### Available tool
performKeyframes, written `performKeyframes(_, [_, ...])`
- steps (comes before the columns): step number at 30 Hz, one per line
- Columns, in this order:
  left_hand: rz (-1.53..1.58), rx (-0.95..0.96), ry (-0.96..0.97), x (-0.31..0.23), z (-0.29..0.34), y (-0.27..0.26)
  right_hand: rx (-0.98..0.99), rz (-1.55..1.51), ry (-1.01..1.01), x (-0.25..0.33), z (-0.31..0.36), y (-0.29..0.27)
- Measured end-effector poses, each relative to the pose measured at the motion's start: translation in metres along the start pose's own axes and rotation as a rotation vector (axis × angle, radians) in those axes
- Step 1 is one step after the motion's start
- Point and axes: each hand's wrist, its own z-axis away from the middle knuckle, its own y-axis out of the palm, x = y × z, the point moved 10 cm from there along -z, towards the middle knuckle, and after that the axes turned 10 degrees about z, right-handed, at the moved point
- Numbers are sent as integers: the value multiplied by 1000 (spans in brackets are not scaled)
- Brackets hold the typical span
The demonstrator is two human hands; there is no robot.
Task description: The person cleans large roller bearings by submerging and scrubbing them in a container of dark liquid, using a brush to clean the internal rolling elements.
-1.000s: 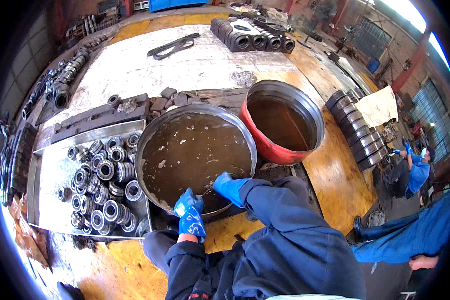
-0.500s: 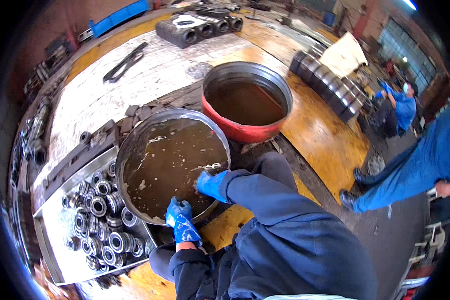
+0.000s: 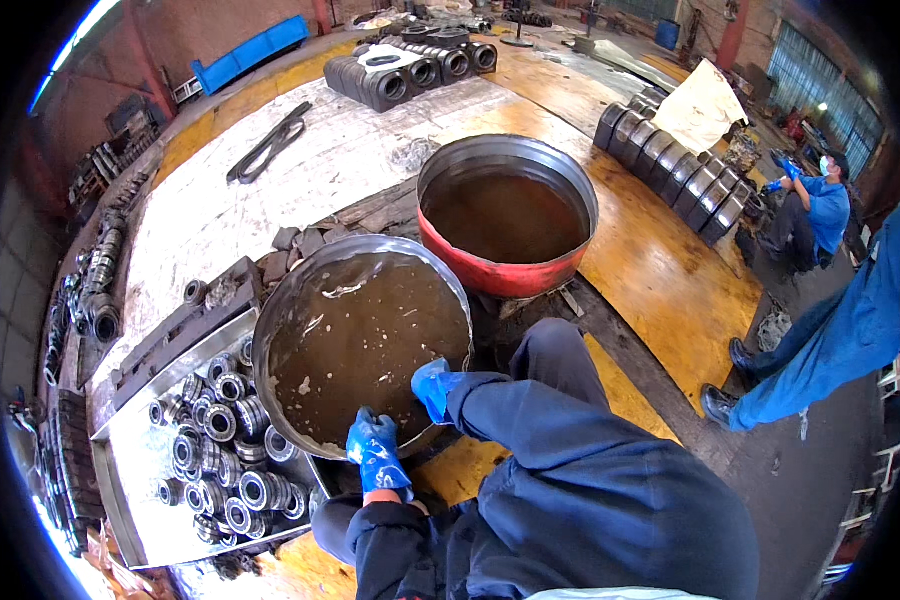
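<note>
Both hands wear blue gloves over the near side of a round metal tub of murky brown liquid with pale froth. My left hand is at the near rim, its fingers curled closed; whatever they hold is hidden. To its right, my right hand reaches over the rim, its fingertips low at the liquid and mostly hidden, so their grip does not show. Left of the tub, a shallow metal tray bears a heap of ring-shaped bearings.
A red drum of brown liquid stands just beyond the tub. Rows of dark metal rings lie at far right, more rings at the back. A person in blue stands at right; another person sits farther off.
The whole view has shifted slightly, so the scene sits lower and further right. Both hands stay at the tub's near side, with only small movements.
</note>
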Motion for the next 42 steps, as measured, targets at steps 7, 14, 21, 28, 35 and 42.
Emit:
performKeyframes(7, [5, 37, 11, -17, 1, 9, -94, -122, 24, -8, -19, 37])
performKeyframes(14, [-38, 60, -82, 25, 3, 1, 1, -119, -40, 21, 8, -21])
performKeyframes(21, [-26, 167, -97, -3, 0, 10, 30, -217, 10, -5, 0, -1])
performKeyframes(28, [48, 177, -92, -10, -1, 10, -233, -465, -35, -54, 12, 2])
performKeyframes(35, [26, 225, -172, -1, 12, -9, 115, 365, -385, 23, 2, -24])
performKeyframes(42, [63, 251, -146, -15, 10, -9, -3, -931, -33, -84, -4, 57])
